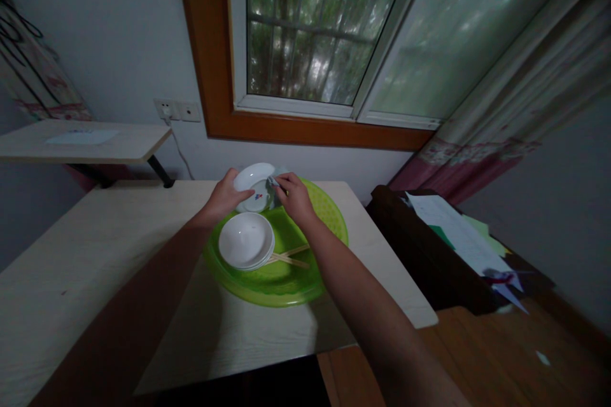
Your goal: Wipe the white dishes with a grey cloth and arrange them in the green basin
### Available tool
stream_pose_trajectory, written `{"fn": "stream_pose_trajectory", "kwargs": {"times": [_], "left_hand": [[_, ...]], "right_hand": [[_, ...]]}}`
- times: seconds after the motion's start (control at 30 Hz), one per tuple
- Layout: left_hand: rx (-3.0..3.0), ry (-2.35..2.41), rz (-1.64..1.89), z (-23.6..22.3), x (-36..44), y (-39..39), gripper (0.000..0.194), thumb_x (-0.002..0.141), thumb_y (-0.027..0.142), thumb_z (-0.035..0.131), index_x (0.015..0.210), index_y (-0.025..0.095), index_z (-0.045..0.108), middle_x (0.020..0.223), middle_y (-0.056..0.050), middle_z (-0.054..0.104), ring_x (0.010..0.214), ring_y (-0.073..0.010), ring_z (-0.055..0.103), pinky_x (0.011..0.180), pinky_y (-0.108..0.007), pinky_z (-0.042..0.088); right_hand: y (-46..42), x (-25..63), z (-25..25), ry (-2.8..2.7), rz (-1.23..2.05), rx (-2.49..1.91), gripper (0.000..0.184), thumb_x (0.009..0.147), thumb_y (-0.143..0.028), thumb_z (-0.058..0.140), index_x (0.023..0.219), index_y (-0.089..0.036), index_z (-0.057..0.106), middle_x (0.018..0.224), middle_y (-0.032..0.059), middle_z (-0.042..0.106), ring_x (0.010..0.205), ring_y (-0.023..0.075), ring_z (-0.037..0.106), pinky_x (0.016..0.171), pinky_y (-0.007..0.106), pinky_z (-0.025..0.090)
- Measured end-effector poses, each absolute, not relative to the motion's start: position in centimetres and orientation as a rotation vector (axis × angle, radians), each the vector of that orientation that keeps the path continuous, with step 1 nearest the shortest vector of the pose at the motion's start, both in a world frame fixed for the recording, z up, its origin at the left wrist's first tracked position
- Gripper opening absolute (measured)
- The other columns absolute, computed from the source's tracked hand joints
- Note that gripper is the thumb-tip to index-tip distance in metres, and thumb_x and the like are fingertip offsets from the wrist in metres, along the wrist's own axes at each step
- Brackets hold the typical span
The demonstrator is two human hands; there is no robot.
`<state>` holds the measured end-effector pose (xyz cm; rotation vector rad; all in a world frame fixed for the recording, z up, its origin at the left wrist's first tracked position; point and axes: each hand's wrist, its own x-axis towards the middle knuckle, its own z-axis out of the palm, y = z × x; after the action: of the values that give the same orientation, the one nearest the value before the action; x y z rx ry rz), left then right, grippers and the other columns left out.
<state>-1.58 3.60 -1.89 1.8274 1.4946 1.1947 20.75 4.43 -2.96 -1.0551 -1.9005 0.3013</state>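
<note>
My left hand grips the left edge of a white plate with a small printed pattern, thumb over its rim. The plate is tilted toward me above the far part of a round green tray. At the plate's right edge, my right hand pinches a greyish-blue cloth, most of it hidden by the fingers. Nearer to me on the tray, a small stack of white bowls sits at the left. Wooden chopsticks lie crossed beside the bowls, partly under my right forearm.
The tray rests on a pale wooden table. A raised shelf with a paper on it stands at the back left, below wall sockets. Right of the table, papers lie on dark furniture. A window is behind.
</note>
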Motion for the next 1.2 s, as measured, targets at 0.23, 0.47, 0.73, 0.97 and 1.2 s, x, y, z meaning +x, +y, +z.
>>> {"fn": "stream_pose_trajectory", "kwargs": {"times": [0.23,0.47,0.73,0.97,1.2], "left_hand": [[1.806,1.497,1.226,-1.9,-1.7,3.6,0.043,0.071,0.040,0.079,0.098,0.022,0.051,0.094,-0.004,0.065,0.086,-0.0242,0.064,0.075,-0.034,0.047],[1.811,1.470,1.219,-2.0,-1.7,3.6,0.043,0.070,0.039,0.079,0.098,0.022,0.052,0.093,-0.004,0.065,0.085,-0.0245,0.063,0.076,-0.035,0.048],[1.805,1.451,1.179,-1.8,-1.4,3.5,0.040,0.069,0.036,0.079,0.094,0.022,0.050,0.088,-0.003,0.063,0.081,-0.0232,0.061,0.075,-0.034,0.047],[1.864,1.422,1.172,-1.9,-1.5,3.4,0.038,0.072,0.036,0.077,0.095,0.022,0.051,0.091,-0.002,0.063,0.084,-0.0228,0.062,0.074,-0.032,0.047],[1.901,1.398,1.134,-1.8,-1.3,3.2,0.036,0.073,0.034,0.077,0.096,0.022,0.052,0.092,-0.002,0.065,0.085,-0.0226,0.064,0.073,-0.031,0.047]], "right_hand": [[5.0,21.4,-3.4,-1.910,0.275,-1.258,0.022,0.095,-0.018,0.060,0.102,-0.020,0.081,0.100,0.0083,0.074,0.097,0.0218,0.066,0.094,0.033,0.051],[4.9,21.6,-3.3,-1.894,0.278,-1.224,0.023,0.096,-0.021,0.058,0.104,-0.020,0.080,0.104,0.0100,0.077,0.101,0.0234,0.067,0.097,0.035,0.051],[3.7,20.7,-2.2,-1.840,0.298,-1.016,0.029,0.098,-0.024,0.057,0.120,-0.026,0.076,0.120,0.0081,0.072,0.114,0.0214,0.064,0.108,0.036,0.049],[4.7,21.0,-2.9,-1.793,0.290,-1.137,0.035,0.096,-0.020,0.057,0.127,-0.026,0.073,0.140,0.0083,0.067,0.131,0.0250,0.059,0.119,0.046,0.040],[4.7,21.5,-2.9,-1.804,0.357,-1.223,0.040,0.100,-0.023,0.050,0.137,-0.024,0.066,0.144,0.0062,0.065,0.135,0.0236,0.060,0.120,0.042,0.041]]}}
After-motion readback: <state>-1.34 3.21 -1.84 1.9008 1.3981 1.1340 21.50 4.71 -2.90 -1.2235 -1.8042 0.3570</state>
